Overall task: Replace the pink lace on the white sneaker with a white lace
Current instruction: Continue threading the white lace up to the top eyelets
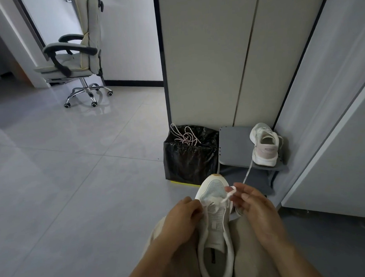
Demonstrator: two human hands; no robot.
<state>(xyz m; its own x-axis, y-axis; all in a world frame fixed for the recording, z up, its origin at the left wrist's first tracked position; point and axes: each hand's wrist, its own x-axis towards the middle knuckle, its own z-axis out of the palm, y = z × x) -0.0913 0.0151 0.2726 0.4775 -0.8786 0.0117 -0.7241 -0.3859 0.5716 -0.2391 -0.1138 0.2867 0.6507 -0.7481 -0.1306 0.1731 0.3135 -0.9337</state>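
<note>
A white sneaker [215, 224] lies on my lap between my knees, toe pointing away. My left hand [183, 216] grips its left side by the eyelets. My right hand [254, 204] pinches a white lace [228, 195] just above the right eyelets, near the toe box. The lace crosses the lowest eyelets. A pink lace [185, 136] lies tangled on top of a black bin bag. A second white lace strand [248, 173] hangs from the other sneaker down toward my right hand.
A black-bagged bin [190, 158] stands against a beige cabinet [212, 60]. Beside it a grey stool [235, 146] carries a second white sneaker [264, 145]. An office chair [77, 57] stands at the far left on the tiled floor [64, 163].
</note>
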